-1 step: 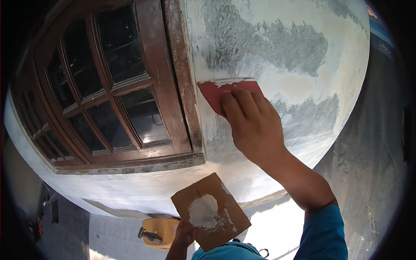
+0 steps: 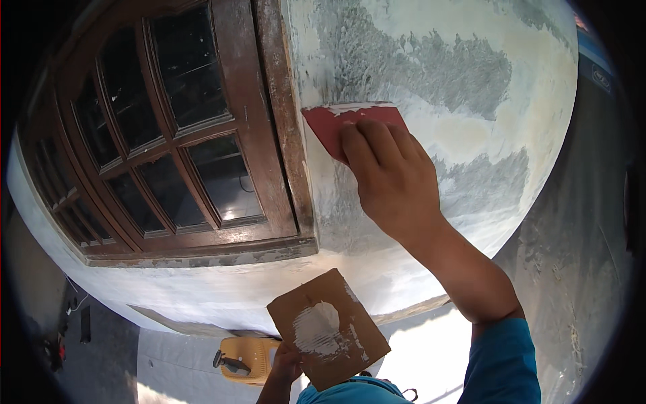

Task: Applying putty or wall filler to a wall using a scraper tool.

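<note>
My right hand grips a flat red putty spreader against the wall, just right of the window frame. White paste lines the spreader's upper edge. Grey rough patches and smooth whitish areas cover the wall around it. Lower down, my left hand holds a square brown board by its left corner, its fingers partly hidden. A mound of white putty sits on the board, with smears toward its right edge.
A brown wooden window with several glass panes fills the left, its frame close to the spreader. Below, a yellow container with a dark-handled tool on it stands by the wall's foot.
My right hand has slid the red spreader a little upward and slightly left along the wall. The left hand and the board stay almost where they were.
</note>
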`<state>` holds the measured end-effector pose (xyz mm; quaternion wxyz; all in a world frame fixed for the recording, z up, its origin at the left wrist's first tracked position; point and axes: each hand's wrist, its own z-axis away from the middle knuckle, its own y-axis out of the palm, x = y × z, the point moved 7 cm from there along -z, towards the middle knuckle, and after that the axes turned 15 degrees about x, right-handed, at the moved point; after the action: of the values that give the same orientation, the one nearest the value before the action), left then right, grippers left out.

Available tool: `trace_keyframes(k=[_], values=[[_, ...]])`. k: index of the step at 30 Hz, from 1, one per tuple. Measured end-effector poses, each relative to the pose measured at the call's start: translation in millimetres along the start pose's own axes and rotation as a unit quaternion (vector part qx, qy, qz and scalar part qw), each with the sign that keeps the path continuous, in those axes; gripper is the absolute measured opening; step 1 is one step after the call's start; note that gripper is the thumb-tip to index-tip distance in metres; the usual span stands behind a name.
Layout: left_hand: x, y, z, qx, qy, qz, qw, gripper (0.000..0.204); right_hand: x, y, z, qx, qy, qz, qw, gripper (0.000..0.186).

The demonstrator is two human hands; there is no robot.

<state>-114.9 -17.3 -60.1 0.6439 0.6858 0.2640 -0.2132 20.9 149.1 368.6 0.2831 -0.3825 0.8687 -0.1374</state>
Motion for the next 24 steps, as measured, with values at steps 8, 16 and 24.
trace_keyframes(k=[8, 16, 24], values=[[33, 22, 9, -0.017, 0.073, 0.019, 0.997, 0.065, 48, 73, 110, 0.144, -0.124, -0.006, 0.982, 0.039], [46, 14, 29, -0.057, 0.071, -0.014, 0.996, 0.069, -5, 17, 0, -0.039, -0.095, 0.014, 0.995, 0.041], [14, 3, 27, -0.005, 0.063, 0.014, 0.998, 0.057, 77, 109, 165, 0.162, -0.142, -0.001, 0.976, 0.047]])
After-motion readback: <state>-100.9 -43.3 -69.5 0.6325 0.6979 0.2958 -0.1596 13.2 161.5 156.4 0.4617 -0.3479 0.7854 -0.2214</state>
